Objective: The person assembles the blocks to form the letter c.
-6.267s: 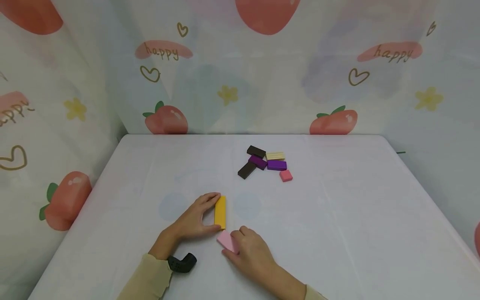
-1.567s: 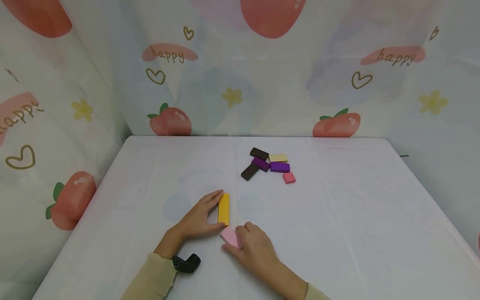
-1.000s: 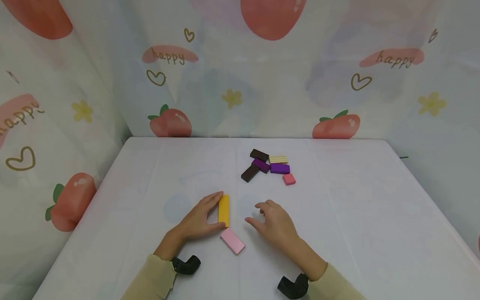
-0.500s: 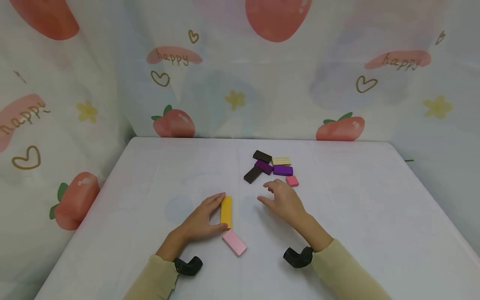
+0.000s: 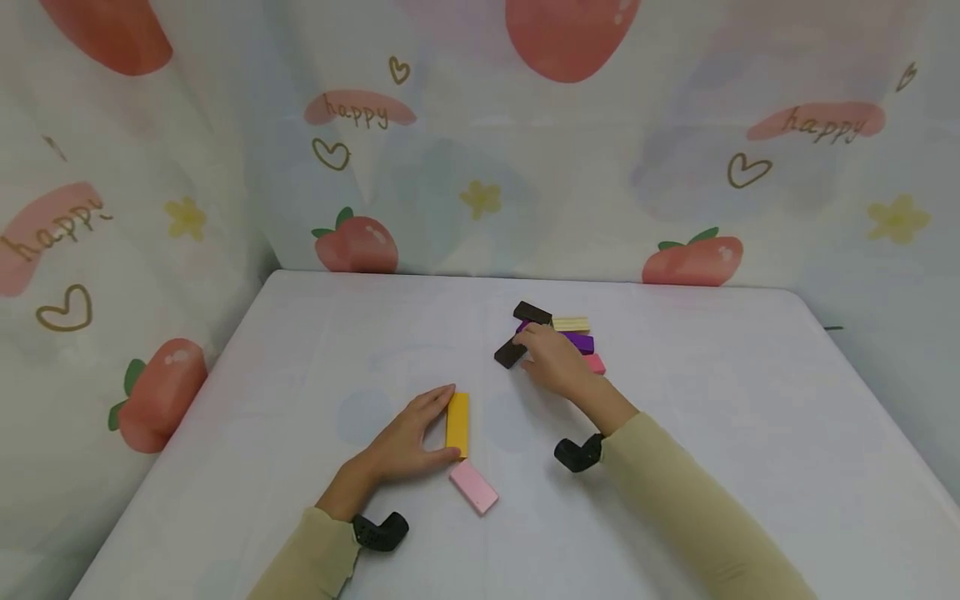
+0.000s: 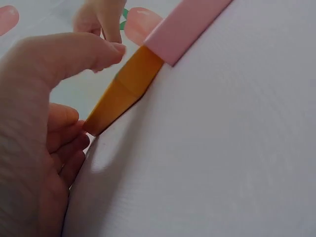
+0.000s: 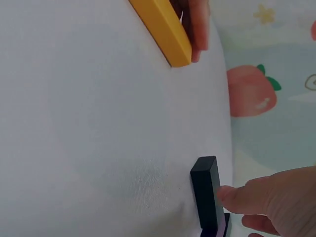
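A yellow block (image 5: pixel 457 425) lies lengthwise on the white table, held by my left hand (image 5: pixel 408 437) with the thumb at its near end and a fingertip at its far end. A pale pink block (image 5: pixel 474 487) sits at an angle right at the yellow block's near end. My right hand (image 5: pixel 553 358) reaches over the block group at the back. Its thumb tip meets the side of a dark brown block (image 7: pixel 206 190) in the right wrist view, while the other fingers hang behind. In the head view that brown block (image 5: pixel 510 353) shows left of the right hand's fingers.
Around the right hand lie another dark brown block (image 5: pixel 532 312), a ridged cream block (image 5: pixel 572 324), a purple block (image 5: pixel 581 342) and a partly covered coral pink block (image 5: pixel 595 363). A second purple block is mostly hidden. Patterned cloth hangs behind the table.
My right hand has let go of the pale pink block and moved away, up to the brown block at the back. The left hand keeps its hold on the yellow block.
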A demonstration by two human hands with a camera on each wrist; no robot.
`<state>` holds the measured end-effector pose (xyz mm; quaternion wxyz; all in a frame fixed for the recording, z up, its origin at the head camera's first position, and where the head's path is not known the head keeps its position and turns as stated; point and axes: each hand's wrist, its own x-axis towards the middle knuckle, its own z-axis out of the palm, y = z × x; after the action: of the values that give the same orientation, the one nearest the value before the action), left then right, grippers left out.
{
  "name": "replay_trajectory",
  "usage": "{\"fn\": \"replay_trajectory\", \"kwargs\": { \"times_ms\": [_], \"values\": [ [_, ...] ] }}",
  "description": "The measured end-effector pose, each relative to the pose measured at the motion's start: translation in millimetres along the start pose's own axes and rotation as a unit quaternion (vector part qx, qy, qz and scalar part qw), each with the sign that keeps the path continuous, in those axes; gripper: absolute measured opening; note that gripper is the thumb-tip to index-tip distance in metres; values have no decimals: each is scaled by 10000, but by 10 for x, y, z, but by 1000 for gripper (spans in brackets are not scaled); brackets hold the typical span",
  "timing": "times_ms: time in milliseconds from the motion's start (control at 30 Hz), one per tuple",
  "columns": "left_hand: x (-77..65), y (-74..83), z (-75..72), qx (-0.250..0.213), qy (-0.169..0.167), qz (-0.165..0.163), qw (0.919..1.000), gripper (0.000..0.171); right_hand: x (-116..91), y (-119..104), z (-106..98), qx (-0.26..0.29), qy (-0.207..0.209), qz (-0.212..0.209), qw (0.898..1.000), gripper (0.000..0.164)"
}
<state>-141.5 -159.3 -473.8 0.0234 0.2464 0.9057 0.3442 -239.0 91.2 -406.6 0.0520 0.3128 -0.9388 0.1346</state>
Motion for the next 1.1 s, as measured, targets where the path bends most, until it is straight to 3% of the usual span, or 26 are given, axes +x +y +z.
{"fn": "replay_trajectory", "kwargs": {
  "times_ms": [200,467,1100],
  "values": [
    [3,-45,-5,-435,379,-147,9982,72,153,50,56,-690,-598,-219,9956,29],
    [18,-57,10,-351,353,-272,9984,69,224,37,101,-1046,-1090,-147,9884,29],
    [6,-53,-6,-162,302,5,9994,68,200,-213,181,-585,-1081,-902,9883,29]
  ]
}}
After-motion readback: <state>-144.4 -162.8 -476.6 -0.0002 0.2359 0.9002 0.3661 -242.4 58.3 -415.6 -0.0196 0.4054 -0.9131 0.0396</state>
